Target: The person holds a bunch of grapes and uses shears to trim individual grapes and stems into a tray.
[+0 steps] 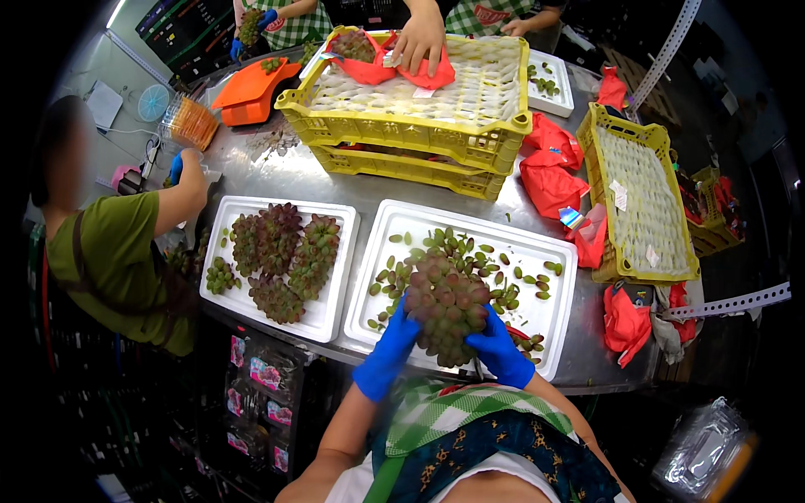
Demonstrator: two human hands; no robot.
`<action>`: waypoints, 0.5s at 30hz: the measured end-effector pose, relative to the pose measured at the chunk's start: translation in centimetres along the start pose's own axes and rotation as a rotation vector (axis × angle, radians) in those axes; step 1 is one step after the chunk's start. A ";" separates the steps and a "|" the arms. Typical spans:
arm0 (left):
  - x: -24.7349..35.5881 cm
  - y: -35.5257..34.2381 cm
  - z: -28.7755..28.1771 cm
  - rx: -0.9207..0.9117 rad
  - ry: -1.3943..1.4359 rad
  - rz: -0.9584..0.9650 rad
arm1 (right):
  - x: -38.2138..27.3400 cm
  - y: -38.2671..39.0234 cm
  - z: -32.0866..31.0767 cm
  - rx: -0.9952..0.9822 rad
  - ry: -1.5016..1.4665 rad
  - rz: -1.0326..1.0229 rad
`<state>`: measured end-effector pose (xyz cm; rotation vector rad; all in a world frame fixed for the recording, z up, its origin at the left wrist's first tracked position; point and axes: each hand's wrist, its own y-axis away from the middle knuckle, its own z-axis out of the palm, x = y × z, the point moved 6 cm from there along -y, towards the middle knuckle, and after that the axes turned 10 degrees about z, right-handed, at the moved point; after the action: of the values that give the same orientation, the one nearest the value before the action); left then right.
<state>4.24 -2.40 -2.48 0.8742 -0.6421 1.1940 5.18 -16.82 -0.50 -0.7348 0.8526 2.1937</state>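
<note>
The blue-gloved left hand (388, 355) and right hand (503, 349) hold a reddish-green grape bunch (449, 312), their grip pressed on its left and right sides, above the right white tray (549, 321) with loose grapes (508, 295).

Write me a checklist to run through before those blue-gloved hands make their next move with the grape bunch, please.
1. Left fingers holding the grape bunch: ok, at its left side.
2. Right fingers holding it: ok, at its right side.
3. Right foam tray free of loose grapes: not ok, many scattered.
4. Bare space in left foam tray: ok, some shows.
5. Bunch's underside sound: cannot tell, hidden.
</note>
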 end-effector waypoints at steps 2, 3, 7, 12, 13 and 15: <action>-0.2 1.0 1.0 -0.177 0.299 0.101 | -0.3 0.2 0.4 -0.012 0.101 -0.062; -0.9 0.9 0.8 -0.214 0.449 0.119 | -0.2 0.4 0.6 -0.014 0.151 -0.092; 0.7 0.6 2.9 -0.486 0.919 0.144 | -2.6 1.0 3.4 -0.079 0.566 -0.189; 0.5 -0.4 1.2 -0.286 0.582 0.219 | -2.7 2.1 0.0 0.460 0.807 -0.372; 0.6 -0.5 0.9 -0.269 0.535 0.232 | -3.2 2.3 -0.4 0.581 1.026 -0.442; 0.8 -0.8 0.9 -0.252 0.466 0.251 | -1.3 2.1 -3.0 0.709 1.393 -0.377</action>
<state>5.28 -2.79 -1.54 0.2891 -0.5121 1.4452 5.17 -20.65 -0.74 -1.8135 1.7694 0.6706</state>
